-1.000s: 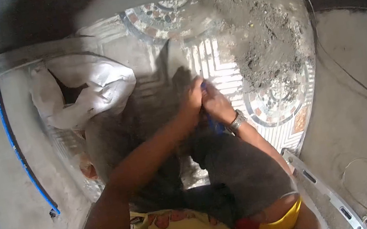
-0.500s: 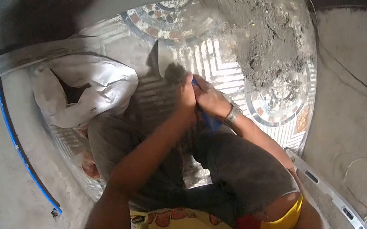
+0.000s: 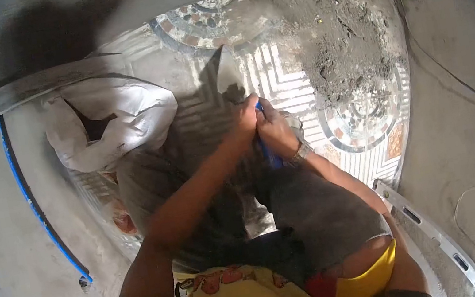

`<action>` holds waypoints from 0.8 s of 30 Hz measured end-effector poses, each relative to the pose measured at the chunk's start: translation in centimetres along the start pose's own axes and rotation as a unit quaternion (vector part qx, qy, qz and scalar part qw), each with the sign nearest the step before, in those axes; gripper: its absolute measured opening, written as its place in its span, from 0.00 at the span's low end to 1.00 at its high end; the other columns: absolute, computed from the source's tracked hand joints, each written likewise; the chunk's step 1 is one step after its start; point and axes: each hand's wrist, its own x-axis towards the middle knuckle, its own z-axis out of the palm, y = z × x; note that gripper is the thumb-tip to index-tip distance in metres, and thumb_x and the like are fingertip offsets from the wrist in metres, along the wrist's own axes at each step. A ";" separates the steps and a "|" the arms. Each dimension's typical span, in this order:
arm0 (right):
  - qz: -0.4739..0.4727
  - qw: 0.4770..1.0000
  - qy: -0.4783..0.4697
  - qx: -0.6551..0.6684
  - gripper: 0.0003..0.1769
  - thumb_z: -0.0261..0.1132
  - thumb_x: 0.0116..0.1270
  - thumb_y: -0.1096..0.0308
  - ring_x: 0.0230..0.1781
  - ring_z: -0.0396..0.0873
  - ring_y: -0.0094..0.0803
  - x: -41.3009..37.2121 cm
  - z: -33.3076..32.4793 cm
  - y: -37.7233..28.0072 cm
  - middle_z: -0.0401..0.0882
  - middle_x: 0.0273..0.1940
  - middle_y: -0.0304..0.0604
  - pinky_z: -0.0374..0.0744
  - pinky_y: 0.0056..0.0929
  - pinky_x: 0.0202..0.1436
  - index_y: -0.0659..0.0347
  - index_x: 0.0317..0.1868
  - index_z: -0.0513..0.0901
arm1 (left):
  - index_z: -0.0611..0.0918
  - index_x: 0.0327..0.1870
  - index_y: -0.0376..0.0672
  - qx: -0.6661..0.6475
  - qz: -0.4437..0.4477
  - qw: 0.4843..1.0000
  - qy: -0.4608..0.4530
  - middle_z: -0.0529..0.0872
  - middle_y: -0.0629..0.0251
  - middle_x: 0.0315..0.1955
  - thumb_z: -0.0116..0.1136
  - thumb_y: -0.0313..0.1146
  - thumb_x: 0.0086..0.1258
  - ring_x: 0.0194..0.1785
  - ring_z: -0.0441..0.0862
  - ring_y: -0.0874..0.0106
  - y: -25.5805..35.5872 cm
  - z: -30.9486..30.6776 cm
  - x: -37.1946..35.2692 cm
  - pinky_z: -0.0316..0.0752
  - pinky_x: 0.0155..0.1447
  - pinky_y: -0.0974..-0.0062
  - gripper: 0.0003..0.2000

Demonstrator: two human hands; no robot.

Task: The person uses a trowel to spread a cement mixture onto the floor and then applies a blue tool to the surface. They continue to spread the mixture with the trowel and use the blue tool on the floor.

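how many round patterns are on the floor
2: the far pattern, beyond the trowel, and the nearer pattern, right of the right hand. Grey debris may hide others.

In the head view I have my left hand (image 3: 245,121) and right hand (image 3: 278,136) drawn close together, the left one slightly further forward. My right hand's fingers are folded in a grip, its back turned mostly up at me; the left hand's fingers curl inward too, but how firmly they close I can't make out. My left forearm (image 3: 202,182) slants back and outward from its hand to a bent elbow (image 3: 155,239). Behind the right hand, my right wrist (image 3: 306,155) leads into the right forearm (image 3: 344,176), which angles back and outward the other way.
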 end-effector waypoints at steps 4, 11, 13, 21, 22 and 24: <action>-0.046 0.996 -0.074 0.011 0.25 0.47 0.68 0.61 0.45 0.77 0.51 2.3 -0.7 0.4 0.77 0.43 0.64 0.75 0.39 0.44 0.65 0.62 0.62 | 0.78 0.42 0.34 -0.064 -0.073 0.994 0.053 0.80 0.55 0.39 0.45 0.51 0.66 0.41 0.76 0.67 1.6 0.7 -1.2 0.69 0.47 0.69 0.24; 0.058 0.997 0.053 -0.005 0.23 0.46 0.68 0.62 0.50 0.74 0.54 -1.1 -0.9 -0.9 0.73 0.47 0.67 0.72 0.42 0.50 0.68 0.58 0.65 | 0.78 0.41 0.31 0.126 -0.001 0.991 -0.050 0.81 0.54 0.32 0.42 0.54 0.67 0.35 0.77 0.64 0.2 0.6 -0.4 0.70 0.44 0.66 0.28; -0.069 0.997 -0.008 -0.022 0.21 0.45 0.68 0.64 0.48 0.75 0.54 1.0 0.0 2.5 0.75 0.45 0.65 0.73 0.40 0.49 0.67 0.57 0.66 | 0.78 0.40 0.31 0.030 -0.023 0.999 0.019 0.80 0.54 0.32 0.42 0.52 0.68 0.35 0.76 0.65 -0.2 0.4 -0.8 0.70 0.43 0.66 0.26; -0.065 0.996 -0.009 0.052 0.23 0.46 0.68 0.63 0.50 0.74 0.56 0.1 0.4 3.9 0.74 0.46 0.67 0.72 0.41 0.51 0.62 0.61 0.63 | 0.76 0.37 0.34 0.038 0.036 0.997 -0.049 0.78 0.59 0.33 0.42 0.46 0.69 0.36 0.74 0.71 -2.5 -0.5 -0.1 0.69 0.43 0.71 0.20; -0.096 0.995 -0.026 0.032 0.24 0.46 0.68 0.63 0.50 0.74 0.56 0.4 0.4 3.9 0.74 0.46 0.67 0.72 0.41 0.51 0.63 0.62 0.62 | 0.76 0.37 0.34 -0.009 0.023 0.999 -0.037 0.78 0.58 0.33 0.42 0.47 0.69 0.37 0.73 0.71 -3.2 -0.7 -0.2 0.69 0.43 0.71 0.21; -0.086 0.994 -0.039 0.054 0.25 0.46 0.68 0.61 0.50 0.73 0.57 2.1 1.4 6.4 0.73 0.46 0.68 0.72 0.41 0.51 0.66 0.62 0.61 | 0.76 0.39 0.33 0.117 0.077 0.990 0.000 0.79 0.55 0.35 0.42 0.49 0.68 0.39 0.74 0.68 -2.2 -0.4 -0.4 0.68 0.45 0.70 0.23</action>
